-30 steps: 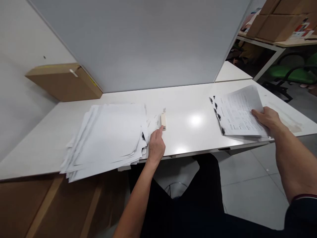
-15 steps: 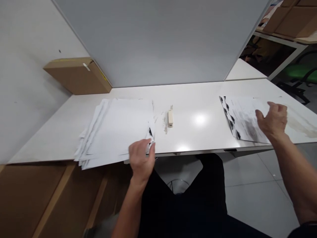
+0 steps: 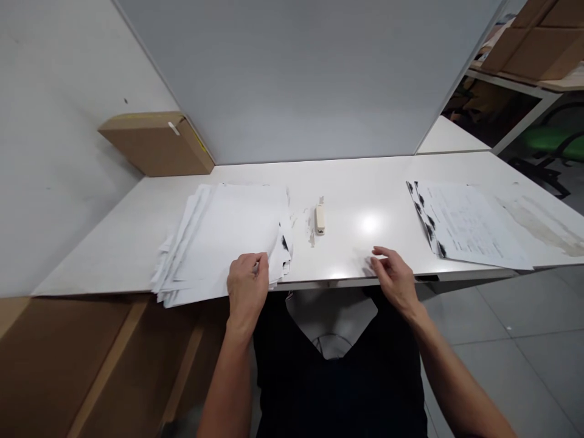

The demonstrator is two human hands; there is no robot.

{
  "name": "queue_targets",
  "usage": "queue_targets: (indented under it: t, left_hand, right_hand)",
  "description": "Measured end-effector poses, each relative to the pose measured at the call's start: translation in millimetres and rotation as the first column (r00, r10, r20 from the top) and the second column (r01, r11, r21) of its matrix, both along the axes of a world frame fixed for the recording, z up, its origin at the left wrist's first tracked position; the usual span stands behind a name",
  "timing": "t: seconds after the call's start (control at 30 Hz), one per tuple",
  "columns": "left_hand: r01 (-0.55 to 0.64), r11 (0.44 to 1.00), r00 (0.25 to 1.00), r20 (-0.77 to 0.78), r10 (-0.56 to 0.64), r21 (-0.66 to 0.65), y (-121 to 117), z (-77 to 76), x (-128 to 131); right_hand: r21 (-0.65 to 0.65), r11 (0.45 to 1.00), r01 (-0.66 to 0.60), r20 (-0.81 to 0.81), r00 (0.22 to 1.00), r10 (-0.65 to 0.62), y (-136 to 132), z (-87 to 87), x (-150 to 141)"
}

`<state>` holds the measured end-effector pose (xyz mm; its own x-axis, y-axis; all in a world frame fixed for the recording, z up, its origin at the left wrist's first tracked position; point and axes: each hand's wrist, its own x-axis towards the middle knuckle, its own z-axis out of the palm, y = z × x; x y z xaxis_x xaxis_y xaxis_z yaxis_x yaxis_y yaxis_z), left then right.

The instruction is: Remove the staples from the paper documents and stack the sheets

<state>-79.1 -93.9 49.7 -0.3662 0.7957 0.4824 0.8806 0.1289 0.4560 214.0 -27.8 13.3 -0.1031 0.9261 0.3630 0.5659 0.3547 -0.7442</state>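
Round glare whitens the brightly lit desk (image 3: 356, 182), while the outer edges look stretched.

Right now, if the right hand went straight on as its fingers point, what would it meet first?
Probably the small beige block on the table, roughly in line with the right hand; the hand's height is hard to judge, so it could pass above.

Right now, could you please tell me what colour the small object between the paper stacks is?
The small object is cream, best seen in the head view.
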Motion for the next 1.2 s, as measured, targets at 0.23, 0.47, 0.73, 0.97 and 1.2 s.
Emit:
queue_targets:
  t: [0.23,0.47,0.73,0.97,1.2]
  left_hand:
    - [0.325,0.882,0.943,-0.181,-0.278,0.341,-17,22.1,53]
    - [0.62,0.761,0.785,-0.151,-0.601,0.19,-42,-1.7,128]
    - [0.668,0.73,0.734,0.032,-0.678,0.143,-46,-16.5,126]
    - [0.304,0.939,0.849,0.493,-0.192,-0.158,-3,-17.5,89]
    - [0.33,0.943,0.424,0.898,-0.115,-0.035,30,-23.2,103]
  right_hand:
    - [-0.418,0.814,-0.404,-0.597,0.797,0.089,-22,20.9,-47]
    - [-0.586,0.586,-0.559,-0.728,0.681,-0.079,-20,18.7,-40]
    - [-0.728,0.617,-0.299,-0.554,0.787,-0.272,-42,-10.6,22]
    - [-0.774,0.565,-0.285,-0.519,0.797,-0.309,-60,-32.2,66]
    - [-0.727,0.646,-0.232,-0.489,0.835,-0.251,-66,-36.8,64]
